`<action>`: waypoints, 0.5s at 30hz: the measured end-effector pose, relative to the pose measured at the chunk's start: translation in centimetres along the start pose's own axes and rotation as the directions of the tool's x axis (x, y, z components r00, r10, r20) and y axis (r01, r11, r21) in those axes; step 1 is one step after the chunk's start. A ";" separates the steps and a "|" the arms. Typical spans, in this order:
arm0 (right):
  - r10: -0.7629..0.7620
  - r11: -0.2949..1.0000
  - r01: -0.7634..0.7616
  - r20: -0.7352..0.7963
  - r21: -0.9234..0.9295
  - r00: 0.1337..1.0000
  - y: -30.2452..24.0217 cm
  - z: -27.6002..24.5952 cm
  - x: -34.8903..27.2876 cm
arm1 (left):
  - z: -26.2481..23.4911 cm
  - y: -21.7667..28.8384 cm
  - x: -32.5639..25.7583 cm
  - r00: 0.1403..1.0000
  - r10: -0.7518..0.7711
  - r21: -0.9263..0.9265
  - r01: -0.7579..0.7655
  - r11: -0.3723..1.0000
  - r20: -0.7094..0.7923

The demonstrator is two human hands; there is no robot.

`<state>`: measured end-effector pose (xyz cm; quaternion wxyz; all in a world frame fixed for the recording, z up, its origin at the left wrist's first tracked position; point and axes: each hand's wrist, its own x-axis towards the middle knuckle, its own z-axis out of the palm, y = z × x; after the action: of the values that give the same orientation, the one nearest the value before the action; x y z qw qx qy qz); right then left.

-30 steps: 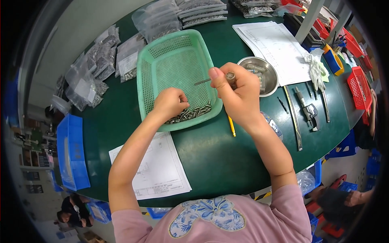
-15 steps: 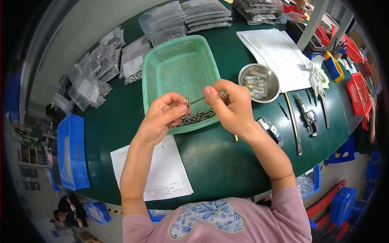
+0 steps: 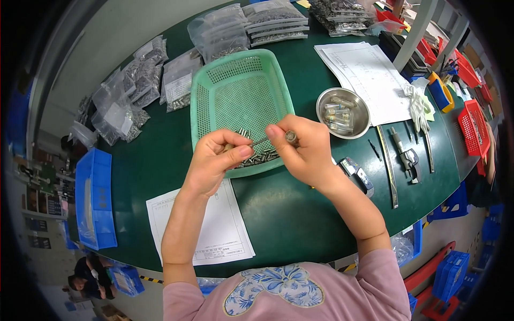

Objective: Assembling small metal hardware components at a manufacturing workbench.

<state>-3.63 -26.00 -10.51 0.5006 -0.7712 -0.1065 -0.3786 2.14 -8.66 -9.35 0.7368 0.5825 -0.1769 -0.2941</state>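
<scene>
Above the near end of a green mesh basket (image 3: 197, 101), both my hands meet over a slim metal rod tool (image 3: 260, 142). My right hand (image 3: 310, 152) is closed around its thicker end, whose round tip (image 3: 291, 137) shows by the curled fingers. The thin end reaches my left hand (image 3: 211, 163), where thumb and forefinger pinch a small metal part mostly hidden by the fingertips. Beneath the hands, many small cylindrical metal parts (image 3: 262, 157) lie heaped along the basket's near side.
A steel bowl (image 3: 365, 122) with glass tubes stands at right, near a digital gauge (image 3: 357, 175), a steel rule (image 3: 386, 166) and a micrometer (image 3: 408, 155). Drawings (image 3: 369, 72) and bagged parts (image 3: 276, 21) lie farther back. A printed sheet (image 3: 225, 235) is under my left forearm; a blue bin (image 3: 96, 198) sits left.
My hands have drawn slightly closer together, and less of the rod shows between them. The left fingers now cover more of the small part. The basket and table items keep their places.
</scene>
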 end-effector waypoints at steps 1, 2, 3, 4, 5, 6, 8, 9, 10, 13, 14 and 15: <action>0.000 1.000 0.000 0.000 0.001 1.000 0.0 0.1 0.0 | 0.0 0.0 -0.1 0.999 0.017 0.027 -0.016 1.000 -0.031; -0.062 0.998 0.061 -0.028 -0.033 0.998 0.0 0.2 0.0 | 0.0 0.0 -0.1 0.999 0.016 0.027 -0.015 1.000 -0.033; -0.124 0.990 0.120 -0.054 -0.070 0.991 -0.1 0.3 0.0 | 0.1 0.0 -0.1 0.999 0.036 0.002 -0.036 0.999 -0.028; -0.123 0.990 0.119 -0.053 -0.069 0.991 -0.1 0.3 0.0 | 0.1 0.0 -0.1 0.998 0.056 -0.023 -0.056 0.998 -0.025; -0.102 0.993 0.098 -0.049 -0.069 0.994 -0.2 0.2 -0.1 | 0.1 0.0 -0.2 0.998 0.055 -0.023 -0.055 0.998 -0.026; -0.080 0.995 0.076 -0.045 -0.071 0.996 -0.2 0.1 -0.2 | 0.2 0.0 -0.2 0.997 0.064 -0.019 -0.065 0.998 -0.033; -0.010 0.999 0.010 -0.002 -0.046 1.000 0.0 -0.1 -0.4 | 0.2 0.0 -0.3 0.997 0.071 -0.016 -0.072 0.997 -0.040; 0.059 0.998 -0.058 0.042 -0.023 0.997 0.1 -0.2 -0.5 | 0.2 0.1 -0.3 0.996 0.075 0.007 -0.075 0.997 -0.043; 0.061 0.998 -0.060 0.042 -0.023 0.997 0.2 -0.2 -0.5 | 0.2 0.1 -0.3 0.996 0.079 0.030 -0.077 0.997 -0.046; 0.163 0.986 -0.160 0.101 -0.035 0.981 0.1 -0.4 -0.3 | 0.3 0.1 0.0 0.987 0.127 0.084 -0.118 0.989 -0.102; 0.169 0.986 -0.167 0.112 -0.021 0.979 -0.1 -0.5 0.0 | 0.3 0.1 0.2 0.987 0.122 0.083 -0.114 0.990 -0.101; 0.174 0.985 -0.175 0.125 -0.005 0.977 -0.1 -0.6 0.3 | 0.1 0.1 0.4 0.986 0.135 0.128 -0.122 0.984 -0.094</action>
<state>-3.77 -26.49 -10.08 0.5267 -0.7981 -0.0707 -0.2841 2.37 -8.95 -9.24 0.7256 0.6278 -0.1938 -0.2045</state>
